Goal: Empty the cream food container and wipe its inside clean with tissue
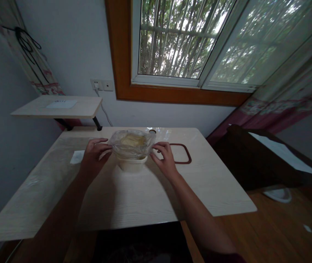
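A sheet of clear, crinkled plastic film (117,142) stretches between my two hands, above a pale, open-topped container (131,166) that stands on the table. Something yellowish (132,140) shows at the middle of the film; I cannot tell whether it lies in the film or behind it. My left hand (93,156) pinches the film's left edge between thumb and fingers. At the opposite edge, my right hand (164,157) pinches it the same way. Just past the right hand lies a rounded, dark red rectangular rim (190,159), perhaps a lid, partly hidden by that hand.
The pale wooden table (145,204) reaches the wall under the window. A white paper (77,157) lies by my left hand. A small raised shelf (84,107) stands at the back left. To the right is a dark surface (235,157) with a white sheet (284,153).
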Action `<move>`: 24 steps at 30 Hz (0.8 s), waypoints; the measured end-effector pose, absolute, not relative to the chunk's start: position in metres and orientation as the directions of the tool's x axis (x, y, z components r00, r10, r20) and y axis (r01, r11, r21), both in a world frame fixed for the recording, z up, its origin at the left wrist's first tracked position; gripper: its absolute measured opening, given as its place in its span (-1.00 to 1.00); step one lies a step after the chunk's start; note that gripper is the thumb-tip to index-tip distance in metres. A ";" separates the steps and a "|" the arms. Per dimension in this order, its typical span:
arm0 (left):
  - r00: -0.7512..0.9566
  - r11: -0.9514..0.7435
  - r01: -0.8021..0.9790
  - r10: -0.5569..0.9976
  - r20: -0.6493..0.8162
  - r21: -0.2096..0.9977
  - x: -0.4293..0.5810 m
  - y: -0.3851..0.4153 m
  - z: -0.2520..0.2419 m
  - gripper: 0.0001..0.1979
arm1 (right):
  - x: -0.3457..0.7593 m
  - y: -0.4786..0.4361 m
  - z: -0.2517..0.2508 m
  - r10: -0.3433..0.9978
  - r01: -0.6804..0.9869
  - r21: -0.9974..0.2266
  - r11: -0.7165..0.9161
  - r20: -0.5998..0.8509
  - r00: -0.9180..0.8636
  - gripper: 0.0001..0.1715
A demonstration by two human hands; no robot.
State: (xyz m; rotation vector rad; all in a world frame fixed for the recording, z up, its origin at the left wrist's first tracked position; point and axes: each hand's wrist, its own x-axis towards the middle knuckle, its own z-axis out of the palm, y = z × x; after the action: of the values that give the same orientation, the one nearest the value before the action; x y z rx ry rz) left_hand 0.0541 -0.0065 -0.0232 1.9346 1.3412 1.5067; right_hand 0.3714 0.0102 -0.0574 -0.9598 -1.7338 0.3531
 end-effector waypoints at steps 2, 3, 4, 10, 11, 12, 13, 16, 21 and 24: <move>-0.004 -0.521 0.537 0.785 0.619 0.664 0.055 -0.005 -0.025 -0.86 | 0.371 0.010 -0.056 0.743 0.445 -0.641 0.625 0.663 -0.089 -0.81; -0.006 -0.528 0.556 0.770 0.638 0.642 0.056 -0.004 -0.026 -0.88 | 0.371 0.010 -0.054 0.748 0.450 -0.645 0.617 0.660 -0.079 -0.85; -0.010 -0.531 0.566 0.761 0.649 0.631 0.057 -0.003 -0.026 -0.89 | 0.371 0.009 -0.053 0.752 0.450 -0.652 0.610 0.655 -0.071 -0.87; 0.021 -0.543 0.638 0.721 0.692 0.547 0.059 -0.001 -0.017 -0.88 | 0.374 0.002 -0.041 0.751 0.386 -0.676 0.628 0.657 -0.072 -0.87; 0.047 -0.560 0.638 0.714 0.699 0.529 0.059 -0.001 -0.014 -0.88 | 0.375 0.002 -0.039 0.750 0.375 -0.678 0.633 0.657 -0.077 -0.87; 0.075 -0.580 0.630 0.707 0.703 0.516 0.058 0.000 -0.012 -0.88 | 0.375 0.001 -0.038 0.751 0.362 -0.682 0.635 0.656 -0.082 -0.87; 0.100 -0.601 0.613 0.703 0.705 0.513 0.058 0.001 -0.010 -0.88 | 0.375 0.001 -0.037 0.753 0.346 -0.689 0.636 0.653 -0.084 -0.87; 0.146 -0.660 0.510 0.699 0.700 0.552 0.058 0.005 -0.010 -0.88 | 0.375 0.002 -0.036 0.758 0.289 -0.713 0.639 0.647 -0.080 -0.87; 0.103 -0.626 0.276 0.774 0.625 0.730 0.057 0.017 -0.024 -0.84 | 0.371 0.005 -0.036 0.772 0.127 -0.762 0.635 0.626 -0.109 -0.89; 0.066 -0.548 0.300 0.828 0.556 0.781 0.059 0.023 -0.028 -0.81 | 0.368 0.006 -0.035 0.818 -0.002 -0.822 0.570 0.567 -0.099 -0.91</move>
State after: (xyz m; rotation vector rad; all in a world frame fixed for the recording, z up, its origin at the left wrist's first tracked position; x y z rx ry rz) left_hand 0.0587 0.0227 -0.0278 1.8847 1.1201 1.4960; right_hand 0.3681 0.0061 -0.0349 -0.7219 -1.5247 0.7995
